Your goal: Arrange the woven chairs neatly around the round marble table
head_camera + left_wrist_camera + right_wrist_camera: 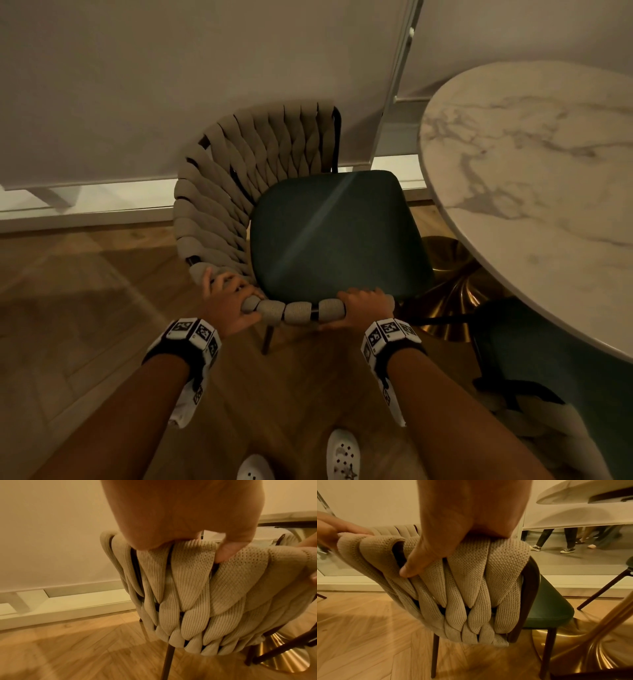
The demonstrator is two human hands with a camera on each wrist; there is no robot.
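Gripping woven chair (219,192), both hands.

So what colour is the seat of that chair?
The seat is dark green, with beige woven straps around it. The head view shows it best.

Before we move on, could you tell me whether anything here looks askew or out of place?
Yes: the chair held by the left hand and right hand is askew; its seat does not face the table, only a front corner nears it.
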